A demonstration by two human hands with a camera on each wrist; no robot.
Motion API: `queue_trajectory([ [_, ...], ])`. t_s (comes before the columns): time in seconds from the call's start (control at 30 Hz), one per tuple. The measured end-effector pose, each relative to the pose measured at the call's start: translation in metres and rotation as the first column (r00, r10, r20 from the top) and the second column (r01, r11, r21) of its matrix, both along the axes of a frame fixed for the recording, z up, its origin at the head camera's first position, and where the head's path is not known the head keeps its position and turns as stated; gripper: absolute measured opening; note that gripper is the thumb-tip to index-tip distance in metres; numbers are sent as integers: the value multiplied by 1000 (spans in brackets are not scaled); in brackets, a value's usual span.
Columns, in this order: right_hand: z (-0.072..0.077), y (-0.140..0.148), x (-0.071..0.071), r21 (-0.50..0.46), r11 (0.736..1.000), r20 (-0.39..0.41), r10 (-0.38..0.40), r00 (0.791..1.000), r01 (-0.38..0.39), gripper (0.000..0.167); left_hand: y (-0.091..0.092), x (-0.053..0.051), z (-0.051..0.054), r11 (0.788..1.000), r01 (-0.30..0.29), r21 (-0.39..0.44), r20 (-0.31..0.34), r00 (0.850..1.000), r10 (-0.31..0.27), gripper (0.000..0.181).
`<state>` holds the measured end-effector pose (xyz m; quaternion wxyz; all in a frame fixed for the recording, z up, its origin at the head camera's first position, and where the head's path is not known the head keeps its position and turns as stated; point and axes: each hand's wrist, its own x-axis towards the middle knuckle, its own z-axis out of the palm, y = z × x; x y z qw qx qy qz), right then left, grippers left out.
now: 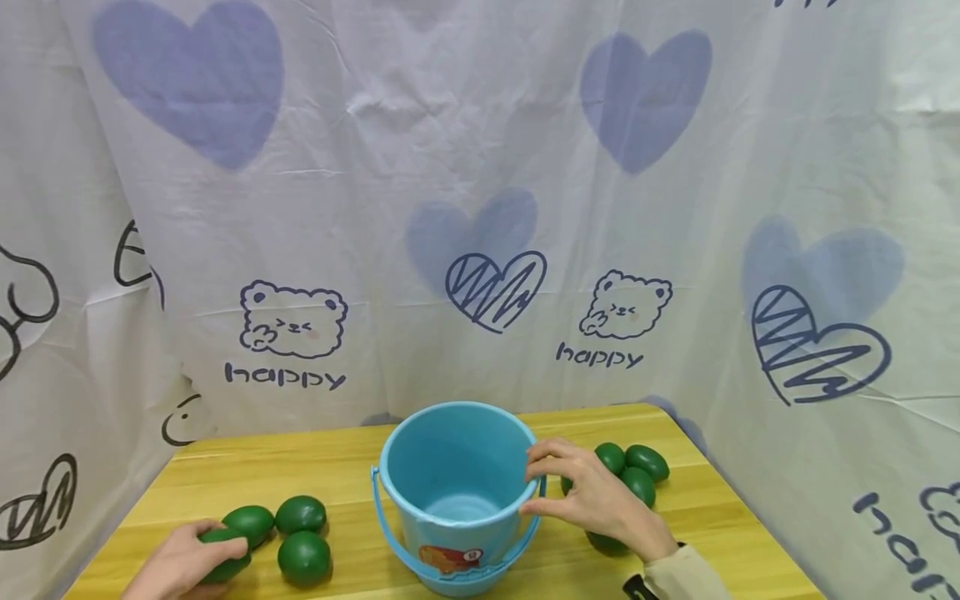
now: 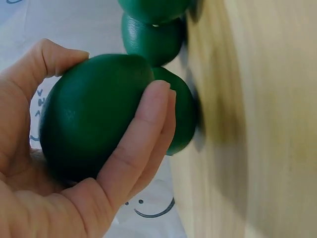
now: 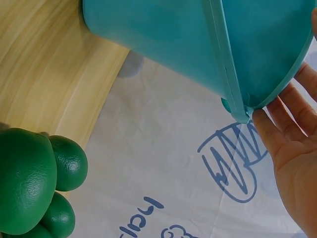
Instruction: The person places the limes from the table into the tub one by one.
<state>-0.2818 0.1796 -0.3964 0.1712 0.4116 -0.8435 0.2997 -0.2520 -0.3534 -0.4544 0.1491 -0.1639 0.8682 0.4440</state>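
My left hand (image 1: 180,560) grips a dark green, smooth oval fruit (image 2: 94,114), thumb on one side and fingers curled round the other. Close beside it on the table, several similar green fruits (image 1: 302,515) sit in a group. In the middle stands an upright light blue bucket (image 1: 457,533), its handle (image 1: 386,521) hanging down in front. The bucket's inside shows no contents. My right hand (image 1: 588,493) holds the bucket's right rim with bent fingers and thumb, near the handle joint (image 3: 242,116) in the right wrist view.
More green fruits (image 1: 637,483) lie right of the bucket, partly hidden behind my right hand and forearm. The yellow wood-grain table (image 1: 345,450) ends at a pale cloth (image 1: 420,350) printed with hearts and bears, which hangs at the back and both sides.
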Motion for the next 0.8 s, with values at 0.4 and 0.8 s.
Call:
queue_trajectory([
  [0.4,1,0,-1,9,1000,-5,3,1000,-3,27,19,0,17,988,-52,144,-195,978,80,48],
  [0.8,1,0,-2,8,1000,-25,14,1000,-14,24,38,5,29,987,-31,156,-349,933,84,54],
])
